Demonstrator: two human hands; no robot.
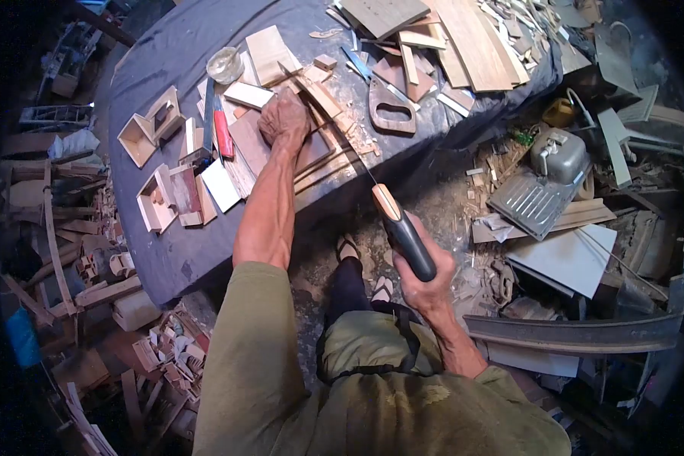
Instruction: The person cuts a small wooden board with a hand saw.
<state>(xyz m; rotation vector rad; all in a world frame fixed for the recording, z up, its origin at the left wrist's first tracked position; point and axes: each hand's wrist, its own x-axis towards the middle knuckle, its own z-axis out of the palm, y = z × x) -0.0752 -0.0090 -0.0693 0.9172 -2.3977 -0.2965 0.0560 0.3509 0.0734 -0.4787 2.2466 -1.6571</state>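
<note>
My right hand (425, 266) is wrapped round the black and wooden handle of a hand saw (405, 232). The saw's thin blade reaches up and left over the table's front edge to the wood pieces beside my left hand. My left hand (285, 120) is closed and presses down on the wood there; what its fingers grip is hidden. A curved light wooden strip (323, 99) lies just right of it. Under and below the left hand is a flat brown board (254, 140). A red-handled tool (223, 133) lies to its left.
The dark cloth-covered table (197, 254) bears small open wooden boxes (159, 201), a clear jar (225, 66), a second saw's wooden handle (392, 114) and stacked boards (475, 45). On the floor at right are a metal sink (536, 201) and scrap wood.
</note>
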